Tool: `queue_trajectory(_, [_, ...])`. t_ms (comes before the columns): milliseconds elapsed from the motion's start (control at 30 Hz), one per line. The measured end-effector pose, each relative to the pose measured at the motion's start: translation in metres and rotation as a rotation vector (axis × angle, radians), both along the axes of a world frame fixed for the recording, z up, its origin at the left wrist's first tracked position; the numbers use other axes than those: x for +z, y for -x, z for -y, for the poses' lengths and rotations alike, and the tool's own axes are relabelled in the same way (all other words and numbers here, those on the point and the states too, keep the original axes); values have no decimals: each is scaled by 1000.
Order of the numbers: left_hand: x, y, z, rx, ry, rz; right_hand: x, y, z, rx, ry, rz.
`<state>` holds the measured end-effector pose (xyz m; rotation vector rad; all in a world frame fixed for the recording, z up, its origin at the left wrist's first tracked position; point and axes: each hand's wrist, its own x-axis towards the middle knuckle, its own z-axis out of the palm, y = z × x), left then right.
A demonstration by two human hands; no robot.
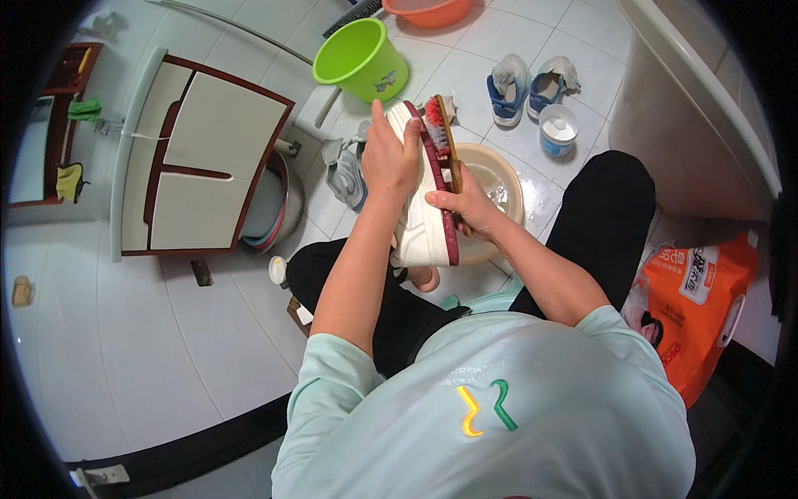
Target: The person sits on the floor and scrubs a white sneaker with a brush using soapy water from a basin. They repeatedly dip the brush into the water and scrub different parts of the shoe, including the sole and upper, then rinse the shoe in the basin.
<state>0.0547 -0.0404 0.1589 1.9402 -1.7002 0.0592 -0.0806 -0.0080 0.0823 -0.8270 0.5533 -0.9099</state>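
Note:
A white shoe [417,219] with a dark red sole is held up on its side before me, over the near left part of a beige basin [515,181] with water in it. My left hand [391,153] grips the upper, its thumb near the sole's edge. In my right hand [469,203] is a wooden-handled scrub brush [438,125]. Its red and white bristles face the sole and seem to touch it. The right thumb reaches across to the shoe's side. My fingers around the brush handle are partly hidden.
A green bucket [358,59] and an orange basin [430,14] stand beyond. Blue-and-white shoes [508,93] and a white tub [558,131] sit on the tiles at right. Left are grey shoes [344,171] and a cabinet [227,125]; right, a bathtub [661,125] and an orange bag [698,324].

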Motion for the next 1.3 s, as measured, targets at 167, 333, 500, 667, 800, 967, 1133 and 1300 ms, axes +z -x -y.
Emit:
queue_trajectory(167, [-5, -32, 31, 175, -345, -136, -2, -3, -2, 83, -135, 142])
queue_trajectory(333, [5, -58, 36, 159, -331, -1359, 5, 3, 1, 85, -230, 182])
queue_trajectory(500, [19, -62, -2, -247, -5, -2032, 6, 5, 7, 57, -209, 197])
queue_trajectory(667, [16, -61, -8, -352, -53, -1933, 10, 6, 12, 30, -122, 127])
queue_trajectory(800, [17, -21, -7, -323, -251, -1472, 6, 7, 12, 101, -71, -113])
queue_trajectory(967, [10, -12, 8, -98, -203, -1142, 15, 6, 1, 117, 28, -195])
queue_trajectory(1133, [-21, -47, 45, -73, -129, -1174, -5, 5, 4, 163, 58, -50])
queue_trajectory(1300, [-30, -56, 54, -261, -194, -1086, -9, 16, 8, 281, -199, 136])
